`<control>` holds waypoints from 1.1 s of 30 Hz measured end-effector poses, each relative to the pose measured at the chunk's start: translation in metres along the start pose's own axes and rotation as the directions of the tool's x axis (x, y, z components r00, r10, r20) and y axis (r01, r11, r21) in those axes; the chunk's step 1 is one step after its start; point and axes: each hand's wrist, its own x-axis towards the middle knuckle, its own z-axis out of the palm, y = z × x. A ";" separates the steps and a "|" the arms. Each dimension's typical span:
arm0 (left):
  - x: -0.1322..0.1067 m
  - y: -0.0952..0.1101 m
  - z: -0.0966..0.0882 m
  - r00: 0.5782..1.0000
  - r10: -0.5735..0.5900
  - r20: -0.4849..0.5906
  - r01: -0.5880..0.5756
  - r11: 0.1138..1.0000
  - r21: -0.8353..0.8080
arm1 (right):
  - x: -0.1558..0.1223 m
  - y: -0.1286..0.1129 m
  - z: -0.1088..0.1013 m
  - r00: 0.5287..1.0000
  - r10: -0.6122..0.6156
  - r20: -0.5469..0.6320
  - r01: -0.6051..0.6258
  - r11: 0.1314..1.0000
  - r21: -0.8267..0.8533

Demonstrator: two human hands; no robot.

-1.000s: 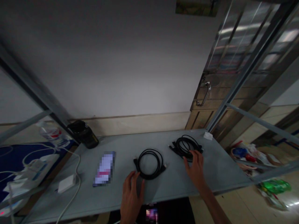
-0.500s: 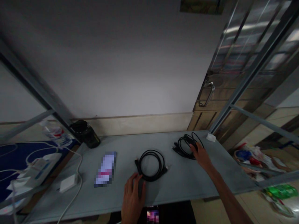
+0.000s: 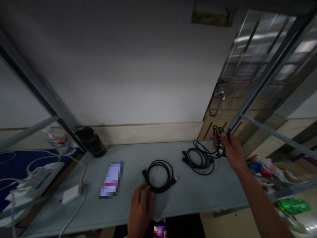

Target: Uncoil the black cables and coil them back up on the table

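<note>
While the right hand is raised above the far right end of the grey table, its fingers are closed round one end of a black cable; a strand hangs from the grip, and the rest of that cable lies in a loose coil on the table just left of and below the hand; the left hand rests flat near the front edge, fingers together, fingertips touching a second coiled black cable lying just beyond it; further left of that hand lies a phone; beyond the phone, near the wall, stands a dark jar; a white charger with its lead sits at the table's left end.
</note>
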 end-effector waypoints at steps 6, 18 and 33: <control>0.001 0.000 -0.001 1.000 0.014 -0.002 -0.014 1.000 0.002 | 0.013 -0.046 0.002 0.997 -0.079 0.022 0.078 0.996 0.033; 0.001 -0.001 0.000 0.999 0.037 -0.032 -0.036 0.999 0.021 | 0.006 -0.019 0.014 0.972 -0.036 0.234 0.092 0.967 -0.237; 0.003 0.002 -0.006 0.999 0.033 -0.043 -0.035 0.999 -0.039 | -0.016 -0.167 0.013 0.949 -0.315 0.005 0.310 0.936 0.165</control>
